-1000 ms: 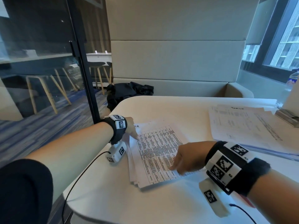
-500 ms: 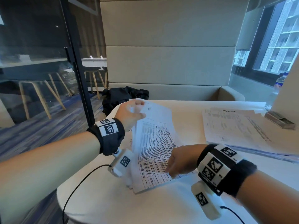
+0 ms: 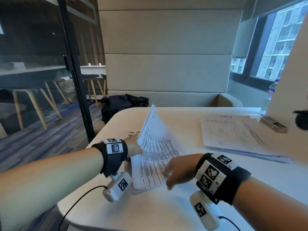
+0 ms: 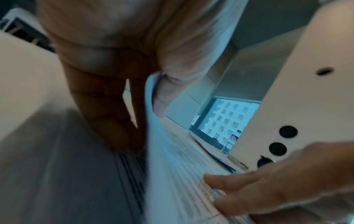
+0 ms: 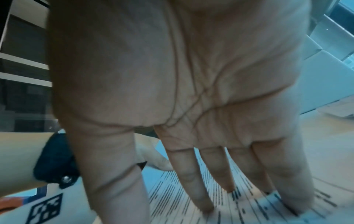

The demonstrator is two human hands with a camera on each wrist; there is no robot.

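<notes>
A stack of printed pages [image 3: 150, 177] lies on the white table [image 3: 166, 210] in front of me. My left hand [image 3: 135, 147] is at the stack's left edge and pinches the top sheet [image 3: 155, 129], which stands up curled with its far corner in the air. In the left wrist view the sheet [image 4: 159, 151] runs between thumb and fingers [image 4: 107, 113]. My right hand [image 3: 178, 170] lies flat on the stack's right side. In the right wrist view its straight fingers [image 5: 191, 181] press their tips on the printed page [image 5: 249, 209].
A second spread pile of papers [image 3: 233, 135] lies at the right, with a small metal stapler-like block [image 3: 273, 125] behind it. A black bag [image 3: 123, 102] sits on the bench beyond the table. A bottle [image 3: 271, 90] stands by the window. Cables trail from both wrist cameras.
My left hand took the top sheet's left edge off the stack and raised it. It has now come back down beside the stack, with the sheet upright. The right hand stayed pressing.
</notes>
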